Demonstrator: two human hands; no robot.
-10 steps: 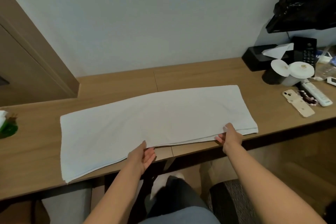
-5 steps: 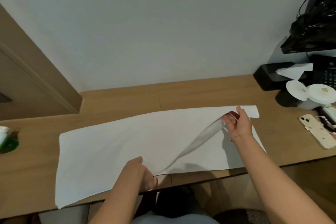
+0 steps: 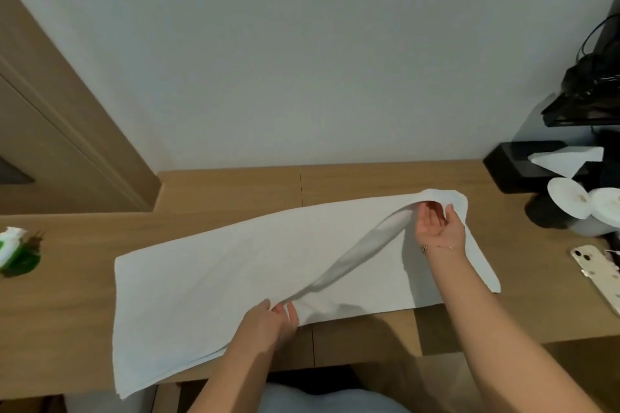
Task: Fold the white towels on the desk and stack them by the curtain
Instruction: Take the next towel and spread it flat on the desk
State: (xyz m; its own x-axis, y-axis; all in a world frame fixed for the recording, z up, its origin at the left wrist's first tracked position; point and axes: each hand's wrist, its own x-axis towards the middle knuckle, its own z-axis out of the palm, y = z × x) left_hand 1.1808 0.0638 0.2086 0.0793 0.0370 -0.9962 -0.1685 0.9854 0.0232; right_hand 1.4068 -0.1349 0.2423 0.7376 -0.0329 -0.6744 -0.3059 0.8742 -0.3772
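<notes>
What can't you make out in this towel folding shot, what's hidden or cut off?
All in the head view:
- Right hand: fingertips hidden under the lifted towel layer.
- Left hand: its grip on the near edge is hidden by its own back.
- Phone: cut off by the right edge.
- Green item: cut by the left edge, blurred.
- Curtain and any towel stack: out of frame.
- Black items top right: too dark to identify.
</notes>
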